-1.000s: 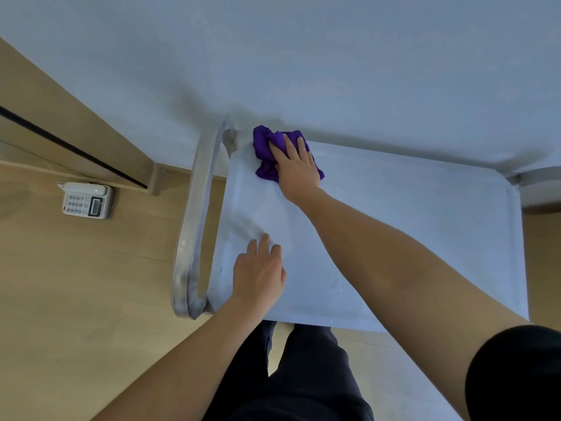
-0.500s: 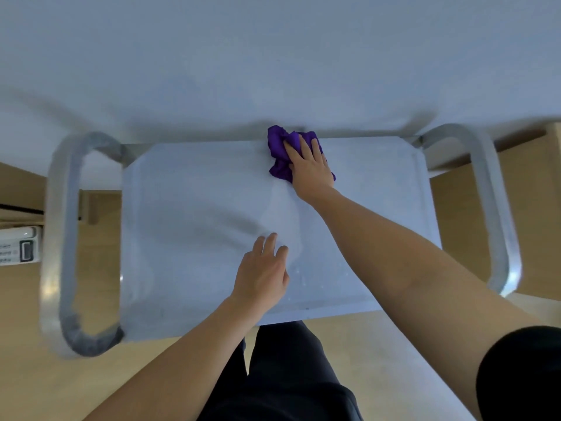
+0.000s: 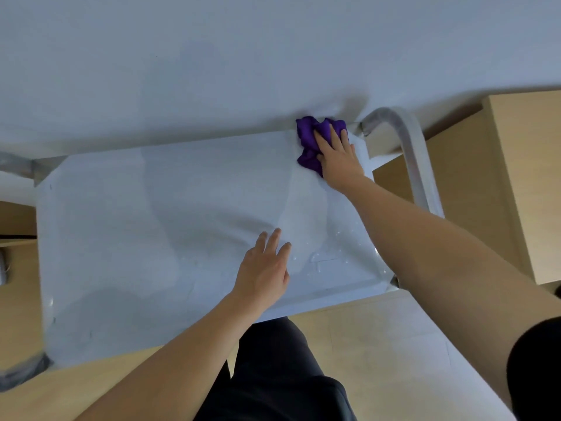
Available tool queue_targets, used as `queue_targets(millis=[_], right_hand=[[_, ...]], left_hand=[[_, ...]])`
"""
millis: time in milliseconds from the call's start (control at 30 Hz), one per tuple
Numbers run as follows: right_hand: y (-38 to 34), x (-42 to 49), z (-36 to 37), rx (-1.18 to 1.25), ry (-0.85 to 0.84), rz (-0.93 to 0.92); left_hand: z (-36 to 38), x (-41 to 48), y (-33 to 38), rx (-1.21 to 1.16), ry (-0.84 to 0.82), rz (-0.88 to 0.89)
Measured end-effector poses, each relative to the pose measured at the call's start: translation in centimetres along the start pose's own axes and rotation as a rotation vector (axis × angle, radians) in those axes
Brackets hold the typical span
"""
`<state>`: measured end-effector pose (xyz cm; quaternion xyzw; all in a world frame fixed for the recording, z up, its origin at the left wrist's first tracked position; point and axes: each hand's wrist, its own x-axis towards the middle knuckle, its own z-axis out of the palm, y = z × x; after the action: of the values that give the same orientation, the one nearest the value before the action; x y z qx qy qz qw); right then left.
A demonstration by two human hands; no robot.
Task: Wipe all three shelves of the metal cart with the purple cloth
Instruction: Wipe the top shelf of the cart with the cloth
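Right fingers (image 3: 323, 141) straight, spread flat over bunched purple cloth (image 3: 306, 133); cloth pokes out past the fingertips and to their left. Right hand (image 3: 339, 164) presses it into the top shelf's (image 3: 145, 226) far right corner. Left hand (image 3: 263, 270) lies flat near the front edge, holding nothing.

Plain pale grey-blue wall (image 3: 212, 56) across 12 o'clock, evenly lit, with a soft shadow near 1 o'clock. Light wood cabinet (image 3: 528, 183) at 3 o'clock, reaching up to that wall. Tan wood floor (image 3: 45, 399) at 7 o'clock, paler and whitish toward 5 o'clock. More light wood furniture (image 3: 15, 220) at 9 o'clock, crossed by a dark slot.
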<state>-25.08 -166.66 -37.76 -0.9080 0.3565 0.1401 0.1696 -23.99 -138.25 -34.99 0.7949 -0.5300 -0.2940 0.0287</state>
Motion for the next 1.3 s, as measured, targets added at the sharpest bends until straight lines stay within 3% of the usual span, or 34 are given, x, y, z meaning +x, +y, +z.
queue_targets(millis=[467, 700, 1000, 1300], right_hand=[[3.8, -14.0, 5.6, -0.095, 0.097, 0.059], [3.2, -21.3, 9.6, -0.045, 0.058, 0.163], [-1.1, -23.3, 11.0, 0.065, 0.114, 0.293], [-11.0, -23.5, 12.6, 0.058, 0.133, 0.322]], left_hand=[[2.1, -1.6, 1.8, 0.138, -0.062, 0.037], [3.1, -4.0, 1.0, 0.189, -0.074, 0.043], [3.2, -7.2, -2.8, 0.13, -0.039, -0.014], [2.6, -11.8, -9.9, 0.092, -0.006, -0.168]])
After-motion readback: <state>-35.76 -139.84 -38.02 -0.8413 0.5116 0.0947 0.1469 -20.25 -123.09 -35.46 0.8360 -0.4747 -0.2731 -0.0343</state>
